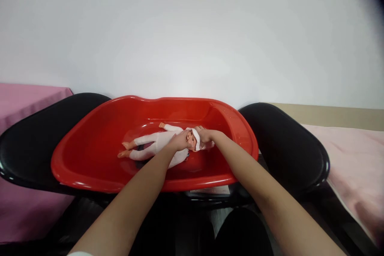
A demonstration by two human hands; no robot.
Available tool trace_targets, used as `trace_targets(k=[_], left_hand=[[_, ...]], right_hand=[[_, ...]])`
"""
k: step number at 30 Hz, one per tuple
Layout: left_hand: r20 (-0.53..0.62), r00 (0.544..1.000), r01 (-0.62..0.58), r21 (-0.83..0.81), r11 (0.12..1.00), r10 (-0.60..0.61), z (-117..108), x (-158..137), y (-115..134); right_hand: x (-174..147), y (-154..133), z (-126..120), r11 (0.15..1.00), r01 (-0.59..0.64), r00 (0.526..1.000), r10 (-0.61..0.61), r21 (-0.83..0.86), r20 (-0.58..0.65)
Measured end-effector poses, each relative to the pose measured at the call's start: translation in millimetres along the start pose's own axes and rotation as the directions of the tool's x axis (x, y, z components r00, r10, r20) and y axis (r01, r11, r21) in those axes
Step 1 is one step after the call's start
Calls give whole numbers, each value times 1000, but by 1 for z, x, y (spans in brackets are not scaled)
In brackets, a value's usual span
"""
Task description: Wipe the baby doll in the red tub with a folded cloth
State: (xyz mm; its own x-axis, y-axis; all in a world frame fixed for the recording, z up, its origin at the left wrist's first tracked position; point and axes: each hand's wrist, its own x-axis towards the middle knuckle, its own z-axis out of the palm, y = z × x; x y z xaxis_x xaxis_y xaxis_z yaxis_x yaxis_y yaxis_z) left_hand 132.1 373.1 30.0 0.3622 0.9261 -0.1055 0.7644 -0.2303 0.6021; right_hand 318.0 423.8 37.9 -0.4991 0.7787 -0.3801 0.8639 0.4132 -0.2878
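1. a doll (163,139) in white clothing lies face up inside a red tub (87,144), head toward the right end.
2. a person's right hand (205,133) clamps white cloth (197,136) at the doll's head; the left hand (181,141) rests beside its face, whether gripping cannot be told.
3. black panels (288,144) flank the tub before a white wall (180,40), pink cloth (30,102) at far left.

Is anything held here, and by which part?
The right hand seems to pinch the white cloth by its edge; whether the left hand, near the doll's chin, grips cannot be told.
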Motion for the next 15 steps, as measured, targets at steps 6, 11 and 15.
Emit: trace_targets(k=[6,11,15], left_hand=[[-5,1000,-24,-13,1000,24,-1,-2,2],[-17,1000,-13,15,1000,14,5,2,-3],[-12,1000,7,32,999,-7,7,3,-6]], right_hand=[[-2,2,-11,973,134,991,-136,186,-4],[-7,20,-19,837,169,976,-217,520,31],[-12,29,-22,844,105,994,-105,525,-30]])
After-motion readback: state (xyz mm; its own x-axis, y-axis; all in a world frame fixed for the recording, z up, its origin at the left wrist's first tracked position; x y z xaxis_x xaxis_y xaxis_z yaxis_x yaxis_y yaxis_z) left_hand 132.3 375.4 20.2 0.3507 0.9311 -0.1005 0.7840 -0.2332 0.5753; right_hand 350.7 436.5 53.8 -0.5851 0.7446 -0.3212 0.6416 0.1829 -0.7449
